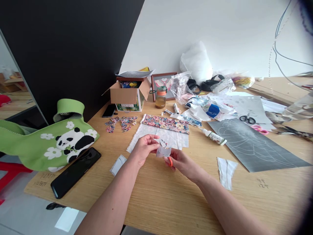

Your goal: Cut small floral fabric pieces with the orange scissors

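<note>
I'm pinching one pale scrap in my left grip; my right grip is holding one orange-handled tool, probably scissors; two phones are lying left.

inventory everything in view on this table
small cloth: 1, grey, centre
looped handle: 1, orange, centre
floral strip: 1, multicoloured, centre
sheer cloth: 1, white, centre
scraps: several, floral/white, scattered
bottle: 1, white, right
phones: 2, black, left
panda fabric: 1, green, left
box: 1, brown, rear
jar: 1, amber, rear
frame: 1, brown, rear
scissors: 2+, black/pink, right
patterned sheet: 1, grey, right
papers: several, white, right
bags: several, white/clear, rear
left hand, right hand: 2, bare, centre
</note>
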`<state>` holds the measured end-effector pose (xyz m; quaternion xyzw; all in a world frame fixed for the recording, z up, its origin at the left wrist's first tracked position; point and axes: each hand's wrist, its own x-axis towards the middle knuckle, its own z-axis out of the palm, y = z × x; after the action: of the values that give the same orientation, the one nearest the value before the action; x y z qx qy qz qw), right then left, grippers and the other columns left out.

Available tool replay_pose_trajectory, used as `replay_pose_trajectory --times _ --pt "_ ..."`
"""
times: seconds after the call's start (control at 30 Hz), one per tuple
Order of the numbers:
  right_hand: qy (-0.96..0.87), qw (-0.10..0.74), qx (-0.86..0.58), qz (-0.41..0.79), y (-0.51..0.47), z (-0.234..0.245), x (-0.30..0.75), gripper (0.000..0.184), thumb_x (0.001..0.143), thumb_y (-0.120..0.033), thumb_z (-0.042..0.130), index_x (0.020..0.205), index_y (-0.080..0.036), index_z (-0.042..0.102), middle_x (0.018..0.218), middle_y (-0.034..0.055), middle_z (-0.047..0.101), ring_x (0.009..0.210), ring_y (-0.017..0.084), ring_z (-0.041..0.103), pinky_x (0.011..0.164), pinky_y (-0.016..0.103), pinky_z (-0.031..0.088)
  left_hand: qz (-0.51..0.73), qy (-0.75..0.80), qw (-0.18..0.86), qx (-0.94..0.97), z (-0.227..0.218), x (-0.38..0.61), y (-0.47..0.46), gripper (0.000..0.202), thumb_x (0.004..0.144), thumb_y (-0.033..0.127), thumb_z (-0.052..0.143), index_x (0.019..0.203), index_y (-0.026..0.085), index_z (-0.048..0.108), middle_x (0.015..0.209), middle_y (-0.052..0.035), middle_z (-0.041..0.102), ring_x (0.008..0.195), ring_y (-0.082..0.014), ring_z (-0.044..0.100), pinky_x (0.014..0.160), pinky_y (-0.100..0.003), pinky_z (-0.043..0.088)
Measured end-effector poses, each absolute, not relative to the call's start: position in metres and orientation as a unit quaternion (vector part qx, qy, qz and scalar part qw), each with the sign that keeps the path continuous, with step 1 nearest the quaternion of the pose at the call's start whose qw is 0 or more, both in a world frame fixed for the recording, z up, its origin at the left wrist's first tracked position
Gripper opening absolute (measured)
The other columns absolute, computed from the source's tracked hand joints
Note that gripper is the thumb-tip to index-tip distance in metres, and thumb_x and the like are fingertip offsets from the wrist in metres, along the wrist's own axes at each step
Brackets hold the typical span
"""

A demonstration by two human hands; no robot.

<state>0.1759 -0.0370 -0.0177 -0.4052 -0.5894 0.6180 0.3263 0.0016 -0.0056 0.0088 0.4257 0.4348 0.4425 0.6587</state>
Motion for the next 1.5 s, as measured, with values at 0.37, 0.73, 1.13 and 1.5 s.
replay_pose_trajectory --times 0.37,0.73,1.13,1.5 --pt "-0.584 0.319 -0.399 0.631 -0.0392 -0.0095 0.1758 0.051 0.073 -0.067 0.066 0.074 -0.019 0.048 0.067 -0.0019 0.049 0.056 0.010 0.039 0.049 0.025 0.027 0.434 0.434 0.662 0.430 0.0102 0.0009 -0.0047 0.048 0.056 0.024 0.078 0.099 0.010 0.062 0.072 -0.0005 0.060 0.064 -0.0117 0.057 0.061 -0.025 0.049" --pt "-0.597 0.311 -0.401 0.621 -0.0386 -0.0118 0.1766 0.050 0.074 -0.067 0.064 0.075 -0.020 0.046 0.066 -0.0022 0.049 0.056 0.011 0.040 0.050 0.026 0.028 0.421 0.427 0.668 0.441 0.0110 0.0012 -0.0063 0.046 0.057 0.021 0.076 0.099 0.011 0.062 0.073 -0.0003 0.059 0.066 -0.0114 0.057 0.061 -0.024 0.047" --pt "-0.611 0.314 -0.411 0.600 -0.0364 -0.0144 0.1762 0.048 0.074 -0.064 0.066 0.071 -0.020 0.046 0.062 -0.0042 0.041 0.055 0.010 0.032 0.049 0.025 0.023 0.423 0.430 0.667 0.438 0.0105 0.0011 -0.0054 0.046 0.056 0.021 0.076 0.099 0.011 0.063 0.073 -0.0005 0.058 0.065 -0.0114 0.056 0.061 -0.024 0.047" --pt "-0.617 0.318 -0.417 0.587 -0.0358 -0.0157 0.1761 0.048 0.073 -0.063 0.067 0.072 -0.020 0.046 0.062 -0.0047 0.041 0.055 0.010 0.030 0.050 0.026 0.021 0.425 0.431 0.665 0.437 0.0112 0.0010 -0.0060 0.046 0.055 0.022 0.076 0.098 0.012 0.063 0.073 -0.0004 0.058 0.065 -0.0120 0.057 0.062 -0.026 0.048"
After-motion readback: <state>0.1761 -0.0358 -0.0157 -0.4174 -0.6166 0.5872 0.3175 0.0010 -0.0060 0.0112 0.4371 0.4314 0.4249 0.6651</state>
